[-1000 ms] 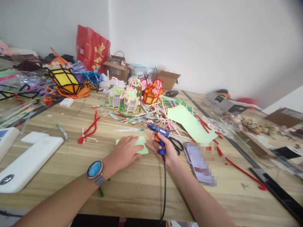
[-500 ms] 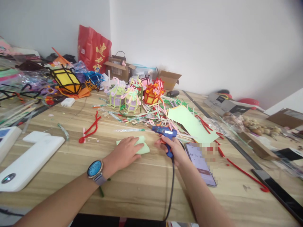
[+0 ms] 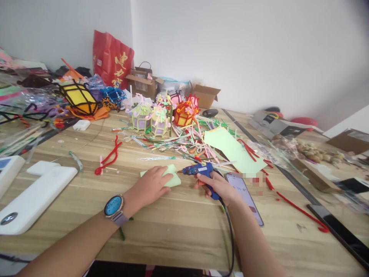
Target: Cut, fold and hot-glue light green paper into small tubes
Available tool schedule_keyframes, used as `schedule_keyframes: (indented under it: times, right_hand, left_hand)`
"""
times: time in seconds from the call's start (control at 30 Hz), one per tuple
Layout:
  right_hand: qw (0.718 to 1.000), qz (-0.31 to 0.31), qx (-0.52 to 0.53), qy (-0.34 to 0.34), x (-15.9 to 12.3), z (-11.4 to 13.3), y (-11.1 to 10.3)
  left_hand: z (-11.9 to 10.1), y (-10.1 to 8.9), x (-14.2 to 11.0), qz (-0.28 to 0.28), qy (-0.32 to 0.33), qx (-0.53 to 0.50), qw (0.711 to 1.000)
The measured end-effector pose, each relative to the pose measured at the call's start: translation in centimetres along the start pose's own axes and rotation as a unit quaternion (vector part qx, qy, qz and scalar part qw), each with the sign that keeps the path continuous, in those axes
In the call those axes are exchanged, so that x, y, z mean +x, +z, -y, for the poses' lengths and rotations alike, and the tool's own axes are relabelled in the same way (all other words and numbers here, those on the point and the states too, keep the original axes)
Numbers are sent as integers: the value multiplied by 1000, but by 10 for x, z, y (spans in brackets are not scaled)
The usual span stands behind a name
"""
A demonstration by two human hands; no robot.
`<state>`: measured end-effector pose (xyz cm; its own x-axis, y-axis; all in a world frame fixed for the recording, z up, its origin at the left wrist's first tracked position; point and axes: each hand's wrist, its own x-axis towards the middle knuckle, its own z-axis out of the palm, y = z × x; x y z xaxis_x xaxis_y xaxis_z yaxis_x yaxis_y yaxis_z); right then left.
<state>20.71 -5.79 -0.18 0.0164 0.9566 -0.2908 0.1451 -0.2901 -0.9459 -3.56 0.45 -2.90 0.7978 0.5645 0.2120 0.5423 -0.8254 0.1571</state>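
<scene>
My left hand (image 3: 154,184) lies over a small piece of pale green folded paper (image 3: 174,180) on the table, its fingers stretched out and the thumb apart, pressing the paper down. Its right end shows past my fingertips; the rest is partly covered. My right hand (image 3: 217,186) is wrapped round the handle of a blue hot glue gun (image 3: 198,169), with a finger at the orange trigger. The gun's nozzle points left, close to the paper's right edge. A black cable hangs from the handle toward the table's front edge.
Behind the gun lie colourful craft scraps (image 3: 184,144) and several small pipe-cleaner lanterns (image 3: 160,121). A pale green sheet (image 3: 230,148) and a phone (image 3: 248,204) are at right. Red pipe cleaners (image 3: 111,156) and a white power bank (image 3: 43,200) lie at left.
The glue gun has dropped slightly and turned in my right hand, so its nozzle now sits beside the paper's right edge. The cable has swung right. My left hand stays on the paper.
</scene>
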Motion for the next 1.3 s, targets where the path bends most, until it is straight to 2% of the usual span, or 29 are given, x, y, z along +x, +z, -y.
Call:
schedule_keyframes:
  times: [0.2,0.4,0.53,0.9,1.3]
  right_hand:
    - [999,-40,21,23,3,-4,3]
    - [999,-22,37,14,4,-2,8]
    - [999,-20,40,22,5,-2,9]
    - [996,-37,-30,79,2,9,12]
    - [993,-56,-72,79,1,10,13]
  left_hand:
    - [-2,-1,1,15,-6,8,1000]
    - [0,0,0,-7,1,-8,1000]
    - [-1,-1,-1,-1,-4,-9,1000]
    - [-1,-2,1,20,-7,-23,1000]
    - [0,-1,1,12,0,-35,999]
